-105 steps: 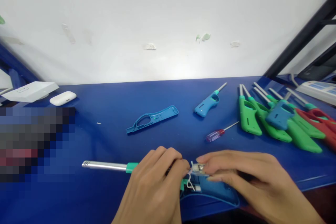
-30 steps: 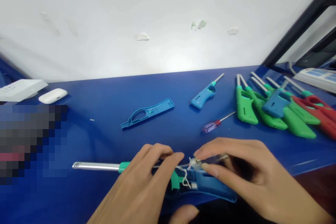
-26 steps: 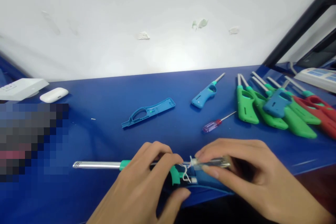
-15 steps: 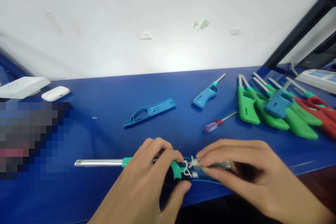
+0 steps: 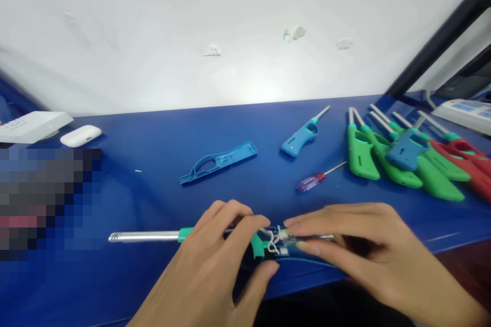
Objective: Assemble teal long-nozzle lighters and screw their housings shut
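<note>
An opened gas lighter (image 5: 153,236) lies along the front of the table, its metal tube pointing left. My left hand (image 5: 218,255) grips its middle, fingers over the top and thumb at the near side by the green trigger (image 5: 258,246). White wires (image 5: 273,241) curl beside the trigger. With thumb and fingertips, my right hand (image 5: 360,245) pinches a clear fuel tank (image 5: 322,238) at its white valve end, in the blue half shell (image 5: 307,258). Beyond the hands lies the loose blue shell half (image 5: 238,154), inner side up.
A screwdriver (image 5: 312,182) and a blue lighter (image 5: 299,139) lie behind my right hand. Several green, blue and red lighters (image 5: 362,161) are heaped at the right. At the left are a white earbud case (image 5: 81,136), a white box (image 5: 34,126) and a blurred-out area.
The tank's valve end has settled slightly lower and to the left in the shell, with my right fingertips moving along. My left hand keeps its hold almost unmoved.
</note>
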### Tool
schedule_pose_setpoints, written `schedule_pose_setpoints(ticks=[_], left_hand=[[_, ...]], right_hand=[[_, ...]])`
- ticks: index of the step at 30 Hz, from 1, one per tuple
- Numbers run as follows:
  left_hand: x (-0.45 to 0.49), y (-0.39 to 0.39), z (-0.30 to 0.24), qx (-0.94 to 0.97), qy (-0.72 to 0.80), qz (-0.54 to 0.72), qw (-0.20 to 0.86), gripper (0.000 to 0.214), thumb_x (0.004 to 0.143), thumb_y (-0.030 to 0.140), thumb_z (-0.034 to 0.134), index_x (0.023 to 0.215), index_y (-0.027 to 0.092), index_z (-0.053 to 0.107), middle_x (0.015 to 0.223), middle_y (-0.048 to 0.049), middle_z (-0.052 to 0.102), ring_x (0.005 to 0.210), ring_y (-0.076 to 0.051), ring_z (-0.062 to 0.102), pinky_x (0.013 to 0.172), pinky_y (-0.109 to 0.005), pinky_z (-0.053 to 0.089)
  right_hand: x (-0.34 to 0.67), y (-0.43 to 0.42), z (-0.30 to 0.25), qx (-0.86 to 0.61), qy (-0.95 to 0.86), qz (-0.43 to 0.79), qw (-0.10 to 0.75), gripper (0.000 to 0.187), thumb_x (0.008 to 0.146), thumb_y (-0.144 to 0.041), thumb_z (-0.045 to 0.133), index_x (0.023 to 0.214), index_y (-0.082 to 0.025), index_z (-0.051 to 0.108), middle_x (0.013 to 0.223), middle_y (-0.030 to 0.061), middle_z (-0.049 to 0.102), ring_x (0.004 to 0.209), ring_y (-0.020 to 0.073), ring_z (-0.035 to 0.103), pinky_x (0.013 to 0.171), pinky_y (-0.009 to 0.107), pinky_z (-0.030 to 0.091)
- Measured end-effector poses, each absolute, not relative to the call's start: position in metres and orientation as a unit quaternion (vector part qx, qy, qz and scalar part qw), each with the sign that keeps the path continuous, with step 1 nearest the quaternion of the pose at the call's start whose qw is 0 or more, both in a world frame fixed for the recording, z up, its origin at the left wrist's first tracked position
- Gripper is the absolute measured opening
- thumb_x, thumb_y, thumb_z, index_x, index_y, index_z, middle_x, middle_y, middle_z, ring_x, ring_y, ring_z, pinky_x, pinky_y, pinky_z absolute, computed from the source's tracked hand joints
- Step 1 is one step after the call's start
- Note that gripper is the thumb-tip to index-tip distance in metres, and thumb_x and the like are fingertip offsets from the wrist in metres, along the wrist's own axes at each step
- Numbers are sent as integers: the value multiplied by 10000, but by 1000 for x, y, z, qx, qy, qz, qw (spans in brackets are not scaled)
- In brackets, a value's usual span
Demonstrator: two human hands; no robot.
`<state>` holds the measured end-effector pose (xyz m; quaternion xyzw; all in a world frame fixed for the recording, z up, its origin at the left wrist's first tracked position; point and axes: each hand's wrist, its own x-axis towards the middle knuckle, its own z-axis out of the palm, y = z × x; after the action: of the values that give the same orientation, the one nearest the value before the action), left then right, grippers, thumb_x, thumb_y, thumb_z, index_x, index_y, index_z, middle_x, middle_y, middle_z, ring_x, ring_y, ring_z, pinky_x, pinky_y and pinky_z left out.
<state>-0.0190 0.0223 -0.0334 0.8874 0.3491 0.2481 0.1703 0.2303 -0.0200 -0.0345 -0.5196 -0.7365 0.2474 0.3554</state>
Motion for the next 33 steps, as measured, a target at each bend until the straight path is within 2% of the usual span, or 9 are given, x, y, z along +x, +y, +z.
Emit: schedule_pose_setpoints(ticks=[5, 10, 15, 22, 26, 29, 33], left_hand=[[-17, 23, -33, 882, 340, 259, 200, 156, 995, 163, 627, 1092, 279, 664, 1093, 25, 672, 950, -173, 672, 873, -311, 572], [-20, 22, -35, 881, 327, 274, 204, 140, 1012, 159, 618, 1094, 264, 660, 1086, 13, 653, 926, -160, 666, 847, -297, 580], [-19, 23, -36, 901, 301, 271, 156, 174, 1068, 153, 505, 1102, 236, 654, 977, -14, 639, 824, -187, 629, 750, -342, 599], [-21, 20, -39, 915, 284, 263, 115, 241, 1083, 154, 445, 1097, 198, 682, 967, -43, 669, 835, -224, 620, 768, -417, 620], [-21, 20, -41, 919, 290, 246, 105, 228, 1069, 139, 478, 1198, 210, 651, 1015, -52, 669, 872, -242, 629, 768, -437, 621], [-20, 21, -41, 923, 293, 224, 108, 257, 1068, 155, 489, 1256, 262, 628, 1030, -45, 656, 857, -245, 623, 744, -444, 622], [-21, 21, -39, 922, 306, 210, 108, 289, 1069, 166, 489, 1291, 309, 605, 1050, -40, 635, 852, -246, 607, 720, -443, 616]], right_hand=[[230, -19, -34, -519, -740, 240, 353, 148, 986, -332, 739, 1086, -385, 834, 1009, -108, 854, 869, 91, 813, 792, 108, 610], [230, -19, -34, -519, -745, 231, 349, 171, 1009, -320, 695, 1090, -381, 832, 1021, -107, 854, 878, 92, 815, 805, 105, 609], [232, -19, -35, -512, -754, 216, 349, 174, 1015, -319, 690, 1098, -382, 830, 1027, -112, 854, 875, 87, 815, 807, 96, 607], [231, -18, -37, -492, -782, 168, 344, 199, 1030, -292, 676, 1152, -340, 825, 1088, -64, 856, 923, 105, 819, 863, 119, 614], [232, -22, -39, -496, -789, 154, 330, 215, 1028, -318, 672, 1175, -346, 826, 1126, -41, 850, 994, 137, 820, 901, 155, 628], [233, -25, -41, -509, -787, 151, 314, 242, 1015, -351, 685, 1219, -382, 810, 1170, -49, 838, 1067, 171, 808, 945, 218, 644], [232, -28, -41, -511, -788, 148, 309, 269, 1022, -312, 668, 1244, -393, 797, 1167, -48, 838, 1092, 177, 795, 960, 249, 644]])
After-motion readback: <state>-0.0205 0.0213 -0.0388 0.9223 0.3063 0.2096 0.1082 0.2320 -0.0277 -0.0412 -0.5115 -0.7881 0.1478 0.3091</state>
